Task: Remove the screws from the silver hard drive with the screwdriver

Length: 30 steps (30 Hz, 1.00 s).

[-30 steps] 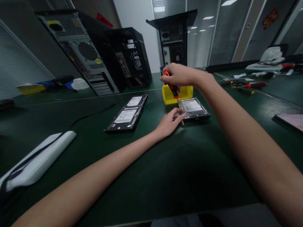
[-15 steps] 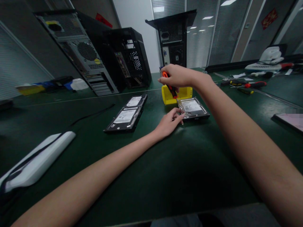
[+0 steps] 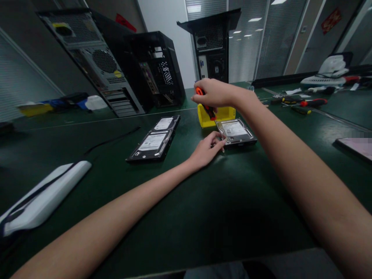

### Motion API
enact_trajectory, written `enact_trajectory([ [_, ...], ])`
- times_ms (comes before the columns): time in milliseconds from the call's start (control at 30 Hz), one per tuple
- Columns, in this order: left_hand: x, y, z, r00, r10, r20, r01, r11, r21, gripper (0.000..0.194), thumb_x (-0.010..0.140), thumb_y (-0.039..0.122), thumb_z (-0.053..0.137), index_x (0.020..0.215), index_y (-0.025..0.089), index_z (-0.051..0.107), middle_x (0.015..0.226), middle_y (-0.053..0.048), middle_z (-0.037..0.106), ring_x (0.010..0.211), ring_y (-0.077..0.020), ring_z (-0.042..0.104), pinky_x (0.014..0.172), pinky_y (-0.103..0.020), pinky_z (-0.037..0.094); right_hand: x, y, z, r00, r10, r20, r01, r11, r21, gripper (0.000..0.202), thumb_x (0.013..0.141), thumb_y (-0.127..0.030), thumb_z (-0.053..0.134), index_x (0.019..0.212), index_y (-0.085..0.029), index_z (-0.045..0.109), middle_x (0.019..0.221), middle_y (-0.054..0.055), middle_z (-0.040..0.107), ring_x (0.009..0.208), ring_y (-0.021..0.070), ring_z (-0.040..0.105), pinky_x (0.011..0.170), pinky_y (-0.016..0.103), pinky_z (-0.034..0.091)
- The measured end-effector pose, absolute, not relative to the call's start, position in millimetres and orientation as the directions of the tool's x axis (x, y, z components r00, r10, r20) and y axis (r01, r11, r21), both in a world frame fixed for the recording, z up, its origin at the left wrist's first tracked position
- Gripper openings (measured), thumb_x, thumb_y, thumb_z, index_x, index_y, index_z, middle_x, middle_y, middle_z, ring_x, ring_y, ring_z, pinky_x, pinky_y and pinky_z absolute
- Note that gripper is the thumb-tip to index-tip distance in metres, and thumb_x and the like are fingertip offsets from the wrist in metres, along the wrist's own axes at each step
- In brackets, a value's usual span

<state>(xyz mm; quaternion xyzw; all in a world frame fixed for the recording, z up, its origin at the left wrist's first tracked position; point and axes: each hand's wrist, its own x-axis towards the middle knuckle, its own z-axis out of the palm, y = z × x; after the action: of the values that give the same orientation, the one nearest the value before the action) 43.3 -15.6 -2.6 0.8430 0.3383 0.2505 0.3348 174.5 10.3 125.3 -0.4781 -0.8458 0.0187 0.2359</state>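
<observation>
My right hand [image 3: 216, 93] is closed round the handle of a red and black screwdriver [image 3: 209, 113], palm over its top. The tool leans to the left, and its shaft runs down to the left part of a hard drive [image 3: 236, 130] lying flat, label up. At that drive's left near corner, my left hand [image 3: 205, 150] grips the edge with bent fingers, close to the screwdriver's tip. Whether the tip sits in a screw is too small to tell. Just behind the drive stands a yellow bin [image 3: 225, 114], partly covered by my right hand.
To the left, two more hard drives [image 3: 153, 142] lie end to end. Computer cases [image 3: 101, 66] stand along the back. Several hand tools [image 3: 314, 103] lie at the right, and a white object with a dark strap [image 3: 55, 190] at the left.
My right hand has shifted slightly left, so the screwdriver leans more and shows more of its shaft. My left hand stays at the drive's edge. The whole view has shifted a little.
</observation>
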Motion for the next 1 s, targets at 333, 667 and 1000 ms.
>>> enact_trajectory([
  [333,44.0,-16.1,-3.1,0.641,0.742,0.197,0.404,-0.545,0.735,0.032,0.091,0.038,0.044,0.112,0.014,0.052,0.078,-0.003,0.062,0.075,-0.0151,0.056,0.073,-0.028,0.043,174.4,7.7,126.3,-0.408,0.834,0.371,0.812,0.518,-0.271,0.018,0.083,-0.032,0.048,0.074,-0.017,0.046,0.075,0.006,0.059,0.060,0.0116,0.054,0.050,0.020,0.042],
  [667,43.3,-13.9,-4.8,0.647,0.735,0.200,0.399,-0.551,0.734,0.032,0.091,0.037,0.044,0.113,0.014,0.051,0.079,-0.004,0.062,0.075,-0.0145,0.055,0.072,-0.028,0.043,175.2,6.8,125.9,-0.404,0.846,0.348,0.806,0.509,-0.303,0.018,0.084,-0.032,0.049,0.076,-0.016,0.047,0.074,0.006,0.061,0.050,0.0093,0.054,0.046,0.020,0.042],
  [1000,43.9,-14.4,-5.8,0.644,0.737,0.203,0.397,-0.549,0.735,0.031,0.091,0.036,0.045,0.112,0.014,0.051,0.077,-0.003,0.061,0.072,-0.0141,0.055,0.071,-0.028,0.042,174.9,9.6,124.6,-0.405,0.840,0.361,0.810,0.513,-0.284,0.019,0.085,-0.032,0.049,0.077,-0.015,0.048,0.076,0.007,0.061,0.055,0.0099,0.056,0.049,0.020,0.044],
])
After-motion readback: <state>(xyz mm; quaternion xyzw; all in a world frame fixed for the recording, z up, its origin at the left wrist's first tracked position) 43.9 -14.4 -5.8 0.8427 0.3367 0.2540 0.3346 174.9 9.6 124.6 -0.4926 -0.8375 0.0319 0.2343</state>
